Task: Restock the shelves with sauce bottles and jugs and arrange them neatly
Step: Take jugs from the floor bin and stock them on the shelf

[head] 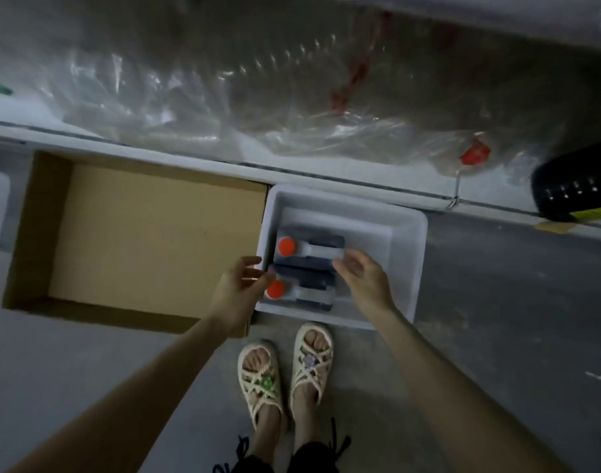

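Observation:
Two dark jugs with orange caps stand side by side in a white plastic bin on the floor, seen from above: the far jug and the near jug. My left hand hovers at the bin's left rim, fingers loosely spread beside the near jug's cap. My right hand reaches over the jugs' handle ends, fingers relaxed and slightly bent. Neither hand plainly grips anything.
An open cardboard box with a bare bottom lies left of the bin. Behind both runs a low white shelf edge holding clear plastic bags. A black basket sits at the right. My sandalled feet stand just before the bin.

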